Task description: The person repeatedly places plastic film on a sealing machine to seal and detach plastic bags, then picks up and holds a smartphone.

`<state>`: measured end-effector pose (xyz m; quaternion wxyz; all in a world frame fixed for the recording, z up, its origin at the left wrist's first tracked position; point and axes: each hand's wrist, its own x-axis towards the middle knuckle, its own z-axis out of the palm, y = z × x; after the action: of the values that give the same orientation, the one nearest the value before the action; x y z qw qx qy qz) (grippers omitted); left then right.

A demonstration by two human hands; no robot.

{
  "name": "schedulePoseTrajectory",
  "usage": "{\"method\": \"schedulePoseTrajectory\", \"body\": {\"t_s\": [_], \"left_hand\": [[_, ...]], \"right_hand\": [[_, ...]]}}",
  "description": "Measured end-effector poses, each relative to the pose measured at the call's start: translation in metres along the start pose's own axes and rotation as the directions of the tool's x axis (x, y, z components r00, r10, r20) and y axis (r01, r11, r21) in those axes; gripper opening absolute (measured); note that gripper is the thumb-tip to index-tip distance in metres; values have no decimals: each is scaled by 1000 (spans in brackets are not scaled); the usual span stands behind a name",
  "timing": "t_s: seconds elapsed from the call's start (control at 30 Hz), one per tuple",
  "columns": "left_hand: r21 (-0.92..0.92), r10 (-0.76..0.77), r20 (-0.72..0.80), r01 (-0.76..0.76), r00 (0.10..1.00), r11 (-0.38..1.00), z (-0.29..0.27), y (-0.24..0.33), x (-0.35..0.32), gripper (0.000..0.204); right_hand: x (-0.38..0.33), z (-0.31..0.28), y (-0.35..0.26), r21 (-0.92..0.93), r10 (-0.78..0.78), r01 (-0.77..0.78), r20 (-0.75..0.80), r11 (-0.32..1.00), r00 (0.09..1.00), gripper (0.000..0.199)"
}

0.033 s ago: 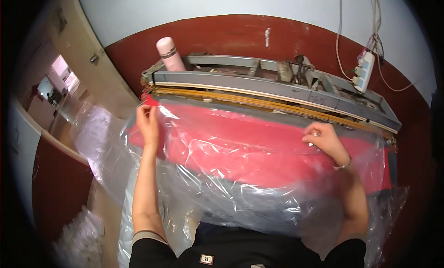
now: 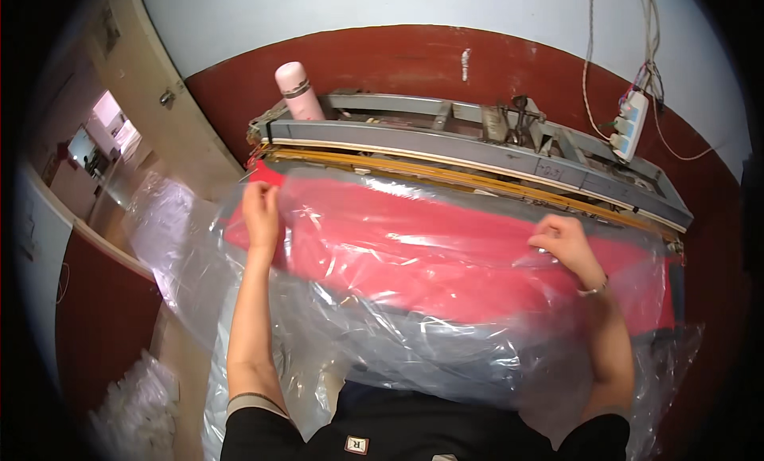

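Observation:
A clear plastic sheet [image 2: 414,350] lies loosely over a red piece of fabric [image 2: 374,222], with dark grey material showing along the far side and underneath. My left hand [image 2: 261,210] is at the red fabric's far left corner, thumb and fingertips pinched on the plastic. Over the right part of the fabric, my right hand [image 2: 567,245] has its fingers curled and closed on a gathered bit of the same sheet. Shiny creases run between the two hands. The plastic spills over the near edge toward my body and hangs out on both sides.
Behind the fabric runs a long grey metal frame [image 2: 398,135] with a yellow strip [image 2: 446,175]. A pink flask [image 2: 299,91] stands on its left end. A white power strip [image 2: 630,127] hangs at the right wall. A door [image 2: 171,119] stands at left; crumpled plastic [image 2: 139,405] lies below.
Both hands have come slightly nearer to me, and the plastic's shine and creases have shifted over the red fabric. The whole view has moved a little.

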<state>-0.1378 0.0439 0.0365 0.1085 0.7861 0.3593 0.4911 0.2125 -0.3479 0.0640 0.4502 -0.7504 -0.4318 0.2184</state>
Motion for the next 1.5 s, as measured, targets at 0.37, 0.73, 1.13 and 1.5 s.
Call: {"method": "schedulePoseTrajectory", "body": {"t_s": [0.37, 0.73, 1.13, 1.5], "left_hand": [[12, 280, 690, -397, 667, 918, 17, 94, -111, 56], [-135, 194, 355, -156, 914, 979, 76, 108, -63, 37], [-406, -224, 137, 261, 965, 876, 125, 70, -25, 15], [-451, -434, 142, 449, 889, 771, 180, 59, 1, 15]], "right_hand": [[-182, -172, 162, -234, 85, -266, -581, 935, 810, 18], [-251, -217, 192, -153, 20, -253, -819, 955, 573, 12], [-146, -223, 248, -161, -35, -208, -863, 965, 505, 18], [-55, -213, 249, -107, -64, -78, -902, 991, 428, 14]]}}
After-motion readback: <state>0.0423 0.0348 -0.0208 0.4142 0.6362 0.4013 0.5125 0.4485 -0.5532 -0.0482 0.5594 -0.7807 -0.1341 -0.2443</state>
